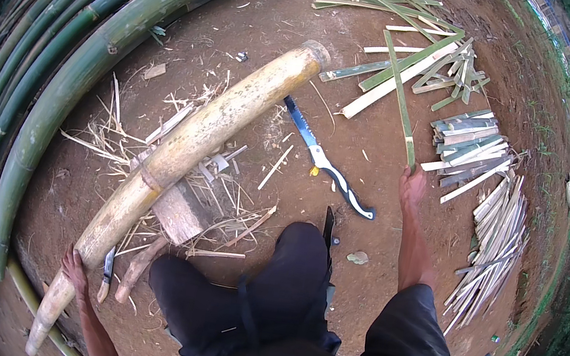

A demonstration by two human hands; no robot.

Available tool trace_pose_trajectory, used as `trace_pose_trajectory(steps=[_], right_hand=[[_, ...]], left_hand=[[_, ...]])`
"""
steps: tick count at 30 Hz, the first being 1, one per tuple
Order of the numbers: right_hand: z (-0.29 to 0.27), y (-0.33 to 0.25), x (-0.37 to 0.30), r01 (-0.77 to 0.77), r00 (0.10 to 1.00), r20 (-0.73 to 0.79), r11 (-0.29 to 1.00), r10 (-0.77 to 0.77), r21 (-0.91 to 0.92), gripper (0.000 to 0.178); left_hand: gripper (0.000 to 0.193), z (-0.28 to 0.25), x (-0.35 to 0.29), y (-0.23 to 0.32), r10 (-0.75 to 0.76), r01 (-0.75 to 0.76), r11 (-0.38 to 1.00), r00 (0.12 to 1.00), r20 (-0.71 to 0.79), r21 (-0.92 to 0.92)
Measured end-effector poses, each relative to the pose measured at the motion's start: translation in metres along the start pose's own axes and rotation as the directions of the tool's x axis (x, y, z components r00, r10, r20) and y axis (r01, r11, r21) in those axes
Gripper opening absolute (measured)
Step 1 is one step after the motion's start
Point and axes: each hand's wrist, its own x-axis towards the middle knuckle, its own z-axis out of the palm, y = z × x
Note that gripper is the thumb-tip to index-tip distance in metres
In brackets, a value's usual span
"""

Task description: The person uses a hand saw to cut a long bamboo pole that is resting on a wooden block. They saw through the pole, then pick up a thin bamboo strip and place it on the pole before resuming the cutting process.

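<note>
A long green bamboo strip (397,92) slants up and away from my right hand (413,186), whose fingers are closed on its near end. The strip's far end lies over the pile of split strips. My left hand (74,270) rests on the side of a thick yellowish bamboo pole (212,123), fingers laid out against it near its lower end. This pole lies across a wooden block (180,214). Beside my left hand is a knife (107,273) with a wooden handle. A folding saw (334,171) with a white and black handle lies on the dirt between my hands.
Long green bamboo poles (50,121) curve along the left. Split bamboo strips (420,65) are heaped at the far right, with a stack of short slats (470,147) and thin sticks (492,246) nearer. Shavings (119,131) surround the block. A wooden stick (138,270) lies by my knee.
</note>
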Motion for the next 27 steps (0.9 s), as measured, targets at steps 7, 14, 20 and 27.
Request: trace_pose_trajectory(steps=[7,14,20,27], right_hand=[[0.014,0.016,0.064,-0.008,0.987,-0.161,1.000,0.010,0.010,0.038],[0.013,-0.058,0.116,0.014,0.997,-0.077,0.994,-0.023,-0.111,0.047],[0.096,-0.080,-0.042,0.481,0.726,0.578,0.876,-0.372,-0.040,0.055],[0.119,-0.090,-0.093,0.356,0.777,0.586,0.928,-0.231,-0.107,0.065]], left_hand=[[0.055,-0.017,0.001,0.007,-0.001,0.003,0.999,0.998,0.058,-0.046],[0.056,-0.024,-0.007,0.003,-0.040,0.043,0.998,0.996,0.081,-0.036],[0.056,-0.019,-0.011,0.006,0.033,-0.030,0.997,0.998,0.057,-0.068],[0.053,-0.013,-0.009,0.019,-0.001,0.005,0.997,0.999,0.047,-0.074]])
